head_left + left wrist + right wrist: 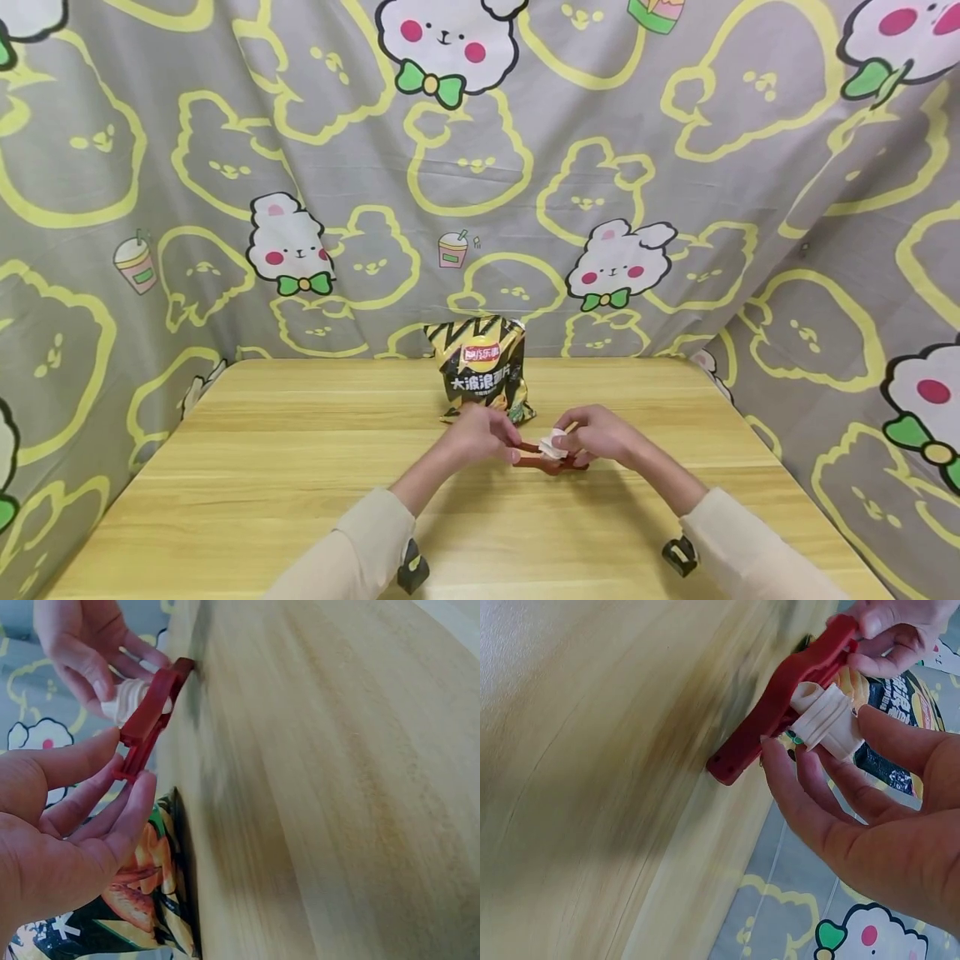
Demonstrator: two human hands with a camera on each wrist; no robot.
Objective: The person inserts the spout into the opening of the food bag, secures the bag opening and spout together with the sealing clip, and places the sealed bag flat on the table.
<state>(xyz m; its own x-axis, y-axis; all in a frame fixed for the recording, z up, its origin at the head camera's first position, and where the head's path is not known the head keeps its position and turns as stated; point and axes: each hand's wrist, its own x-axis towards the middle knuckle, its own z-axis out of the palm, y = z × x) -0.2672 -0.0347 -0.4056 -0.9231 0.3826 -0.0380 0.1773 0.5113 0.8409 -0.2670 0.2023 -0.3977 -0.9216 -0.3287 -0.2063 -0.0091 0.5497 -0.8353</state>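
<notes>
My left hand (474, 435) pinches one end of a red bag clip (150, 712) between thumb and fingers. The clip's two long arms stand slightly apart at that end. A white ridged spout piece (829, 724) sits at the middle of the clip, between its arms. My right hand (600, 433) grips this white piece with thumb and fingers, and a fingertip touches the red arm (761, 712). Both hands hold the clip low above the table. Just behind my left hand a black and yellow chip bag (480, 367) stands upright.
The light wooden table (247, 492) reaches back to a grey curtain (525, 183) with rabbit prints, which also hangs at both sides. Small black devices (680, 556) sit at the wrists.
</notes>
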